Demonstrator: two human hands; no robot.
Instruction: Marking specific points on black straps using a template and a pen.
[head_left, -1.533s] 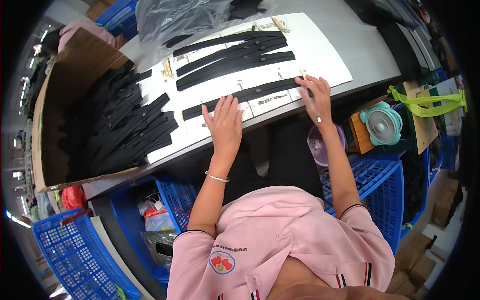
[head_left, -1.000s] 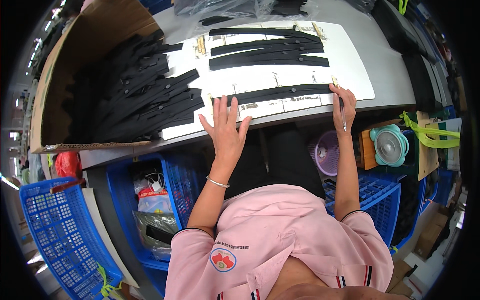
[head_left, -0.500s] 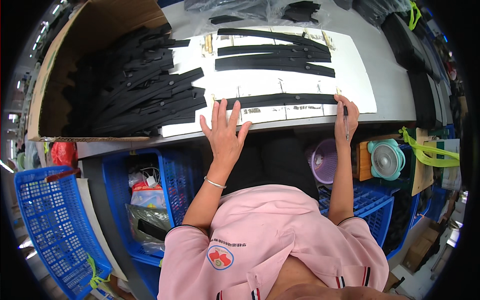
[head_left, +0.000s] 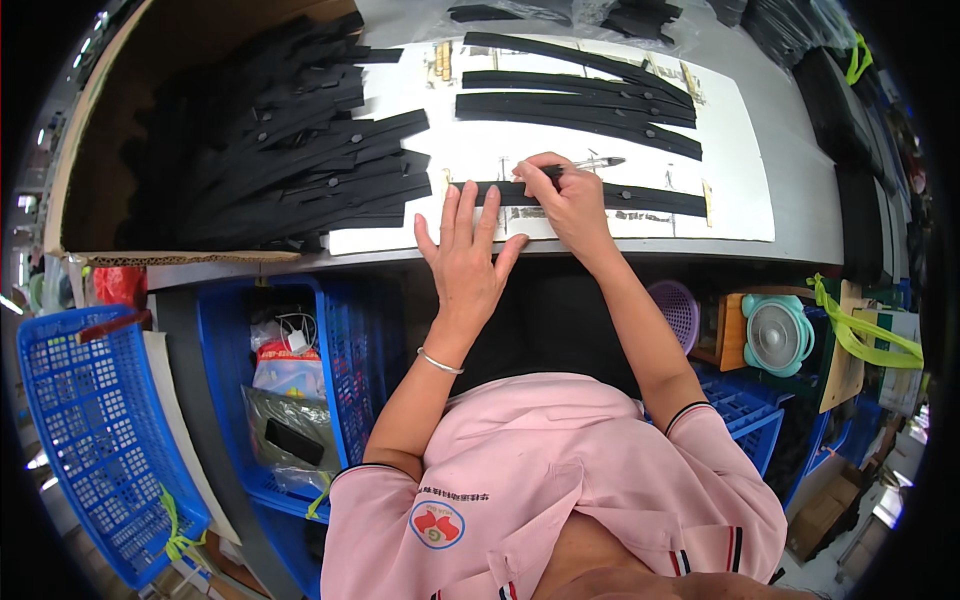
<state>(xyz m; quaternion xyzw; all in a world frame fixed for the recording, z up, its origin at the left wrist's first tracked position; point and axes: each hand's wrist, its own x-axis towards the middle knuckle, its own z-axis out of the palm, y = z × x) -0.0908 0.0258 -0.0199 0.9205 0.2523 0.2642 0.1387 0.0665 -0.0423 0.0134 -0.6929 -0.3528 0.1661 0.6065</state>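
A black fabric strip (head_left: 660,199) lies lengthwise on the white marked board (head_left: 740,160) near the table's front edge. My left hand (head_left: 468,245) rests on the strip's left end, fingers spread and flat. Closed around a pen (head_left: 600,163), my right hand (head_left: 570,205) is at the strip, right of the left hand; the pen's clear end points to the right. Whether the pen's tip touches the strip is hidden by the fingers. Farther up the board lie several more black strips (head_left: 580,112), each seeming to carry a small round dark piece.
At the left, a cardboard box (head_left: 85,165) lies with a large heap of black strips (head_left: 300,170) spilling onto the board. Below the table are blue baskets (head_left: 100,420), a purple basket (head_left: 678,312) and a small teal fan (head_left: 778,335). Plastic-wrapped bundles (head_left: 770,30) sit at the back.
My right hand has left the strip's right end and moved left along it, close to my left hand, with the pen now turned sideways. My left hand stays on the strip.
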